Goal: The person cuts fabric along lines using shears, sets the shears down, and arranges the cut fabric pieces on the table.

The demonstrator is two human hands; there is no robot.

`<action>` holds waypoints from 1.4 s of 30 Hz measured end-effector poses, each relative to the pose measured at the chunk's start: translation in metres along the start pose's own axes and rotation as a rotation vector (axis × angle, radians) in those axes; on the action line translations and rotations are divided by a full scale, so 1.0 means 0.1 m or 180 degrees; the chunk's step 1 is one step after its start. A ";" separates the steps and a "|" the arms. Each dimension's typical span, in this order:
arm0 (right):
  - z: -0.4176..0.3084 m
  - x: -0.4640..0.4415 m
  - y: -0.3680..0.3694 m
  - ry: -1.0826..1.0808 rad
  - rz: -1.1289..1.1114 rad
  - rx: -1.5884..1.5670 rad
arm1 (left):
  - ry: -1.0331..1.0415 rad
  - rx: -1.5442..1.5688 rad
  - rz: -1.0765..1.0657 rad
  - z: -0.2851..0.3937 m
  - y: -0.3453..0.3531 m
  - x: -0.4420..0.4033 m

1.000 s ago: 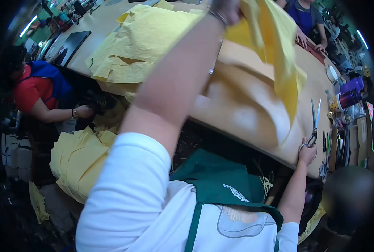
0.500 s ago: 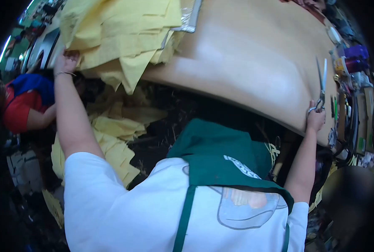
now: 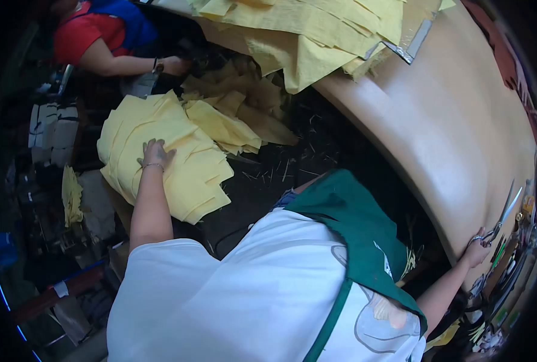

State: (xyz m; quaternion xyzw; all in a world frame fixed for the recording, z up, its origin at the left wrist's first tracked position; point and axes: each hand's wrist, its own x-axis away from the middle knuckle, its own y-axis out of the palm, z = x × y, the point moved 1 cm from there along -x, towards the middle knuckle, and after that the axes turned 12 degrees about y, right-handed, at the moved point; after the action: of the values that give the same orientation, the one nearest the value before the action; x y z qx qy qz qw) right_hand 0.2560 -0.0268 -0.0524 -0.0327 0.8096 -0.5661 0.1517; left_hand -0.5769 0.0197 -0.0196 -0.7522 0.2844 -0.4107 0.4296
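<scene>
My left hand lies with fingers apart on top of a fanned stack of yellow cloth pieces, low beside the table. My right hand is closed around the handles of a pair of scissors at the table's right edge. Their blades are parted and point away from me. A second heap of layered yellow cloth hangs over the near edge of the tan table, with a shiny silver-grey strip at its right corner.
At upper left, a person in a red sleeve stretches out a hand. More crumpled yellow cloth lies beyond my stack. Straw-like scraps litter the dark floor. Reddish cloth lies along the far table edge, and pens near the scissors.
My left hand has gone from the cloth heap on the table down to the lower yellow stack. The view has swung left. My right hand still holds the scissors at the table edge.
</scene>
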 end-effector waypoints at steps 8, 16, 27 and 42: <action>-0.03 0.03 -0.04 0.0041 0.0003 0.0081 | -0.0204 -0.0497 0.0071 -0.06 0.08 0.03; 0.04 -0.04 0.03 -0.0039 0.0051 0.0042 | -0.0110 0.0085 0.0829 -0.14 0.18 -0.21; -0.01 0.04 -0.03 -0.0105 0.0082 -0.0065 | -0.0189 0.0454 0.1058 -0.27 0.25 -0.35; -0.03 0.08 -0.06 -0.0054 0.0077 0.0020 | -0.1088 0.5660 0.4961 -1.97 -0.60 -0.74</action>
State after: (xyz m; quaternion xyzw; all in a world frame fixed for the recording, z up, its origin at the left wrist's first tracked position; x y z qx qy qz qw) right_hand 0.2464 -0.0277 -0.0473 -0.0271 0.8069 -0.5664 0.1655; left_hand -0.7797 0.0240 0.0633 0.1389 0.2194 0.0130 0.9656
